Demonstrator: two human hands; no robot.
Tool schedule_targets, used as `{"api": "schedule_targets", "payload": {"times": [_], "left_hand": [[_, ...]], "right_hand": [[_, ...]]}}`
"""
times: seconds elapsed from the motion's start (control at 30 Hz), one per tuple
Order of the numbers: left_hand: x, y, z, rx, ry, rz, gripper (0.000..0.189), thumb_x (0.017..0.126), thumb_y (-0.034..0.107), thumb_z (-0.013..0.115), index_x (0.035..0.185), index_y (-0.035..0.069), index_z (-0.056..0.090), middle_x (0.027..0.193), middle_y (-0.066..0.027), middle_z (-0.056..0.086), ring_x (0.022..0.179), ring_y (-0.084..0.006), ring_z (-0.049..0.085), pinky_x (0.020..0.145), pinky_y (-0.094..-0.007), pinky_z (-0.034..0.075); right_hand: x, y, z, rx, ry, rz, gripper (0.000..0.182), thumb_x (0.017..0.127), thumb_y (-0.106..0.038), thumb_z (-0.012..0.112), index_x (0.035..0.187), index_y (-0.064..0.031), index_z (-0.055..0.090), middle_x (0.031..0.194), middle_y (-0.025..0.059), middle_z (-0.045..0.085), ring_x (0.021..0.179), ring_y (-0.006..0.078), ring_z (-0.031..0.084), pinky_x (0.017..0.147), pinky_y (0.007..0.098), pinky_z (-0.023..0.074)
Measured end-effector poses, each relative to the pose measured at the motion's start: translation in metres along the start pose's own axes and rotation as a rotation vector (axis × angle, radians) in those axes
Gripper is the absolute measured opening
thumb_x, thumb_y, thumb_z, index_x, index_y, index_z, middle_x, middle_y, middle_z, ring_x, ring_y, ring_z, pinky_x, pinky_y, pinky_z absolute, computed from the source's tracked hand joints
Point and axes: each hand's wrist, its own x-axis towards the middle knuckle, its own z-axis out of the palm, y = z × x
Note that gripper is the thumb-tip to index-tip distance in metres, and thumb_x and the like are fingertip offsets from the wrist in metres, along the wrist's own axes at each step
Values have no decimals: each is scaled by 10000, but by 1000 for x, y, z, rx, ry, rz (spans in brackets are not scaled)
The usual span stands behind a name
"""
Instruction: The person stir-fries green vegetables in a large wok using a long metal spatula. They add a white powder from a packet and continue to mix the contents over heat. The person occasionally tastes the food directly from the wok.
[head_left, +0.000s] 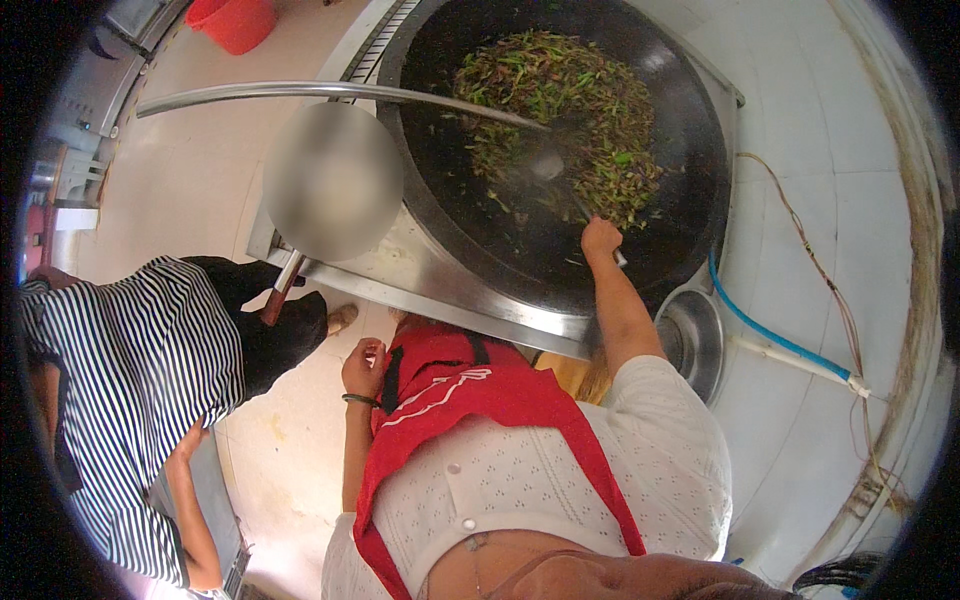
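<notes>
My right hand (602, 238) grips the handle of a metal utensil over a large dark wok (675, 202). The utensil's head is blurred and lies among chopped green and brown vegetables (555, 82) spread over the wok's far side. My left hand (365, 367) hangs beside the red apron (450, 390), fingers loosely curled, with nothing seen in it. A long metal bar (300, 90) reaches from the left across the wok's rim to above the food.
A person in a striped shirt (142, 337) stands at the left. A blurred round patch hides part of the steel stove surround (465, 277). A metal basin (705, 345) sits right of the wok, near a blue hose (772, 345). A red bucket (236, 22) is on the floor.
</notes>
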Motion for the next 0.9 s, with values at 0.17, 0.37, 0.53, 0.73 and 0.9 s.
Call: {"api": "schedule_targets", "payload": {"times": [0.17,0.37,0.53,0.73,0.9], "left_hand": [[0,1,0,9,3,22,148,830,221,593,877,82,609,765,-70,647,699,-182,637,585,-295,477],[7,6,-5,50,-17,70,148,823,223,600,874,85,608,764,-72,646,699,-183,636,583,-300,477],[15,2,-13,109,-62,69,157,826,239,599,873,89,601,762,-71,645,699,-190,636,587,-303,481],[37,-15,-12,86,-130,171,231,832,289,594,925,77,608,783,-91,653,704,-196,640,622,-303,503],[56,-5,-13,171,-174,260,196,828,281,593,896,98,609,755,-85,651,678,-208,642,581,-314,495]], "right_hand": [[-1,0,15,-92,224,-48,139,816,-180,585,796,-91,691,745,119,654,653,244,645,498,378,491],[-12,5,25,174,-66,33,176,826,-170,528,928,-114,659,898,120,656,795,284,646,635,413,508],[-57,18,9,433,-60,97,336,791,-167,526,1114,-217,603,935,125,651,835,304,634,697,406,506],[-114,59,-26,421,-13,83,398,796,-220,580,1192,-249,560,959,122,646,854,298,624,720,407,496],[-152,109,-73,505,135,20,363,782,-308,633,1130,-208,607,901,132,651,848,307,618,738,414,481]]}}
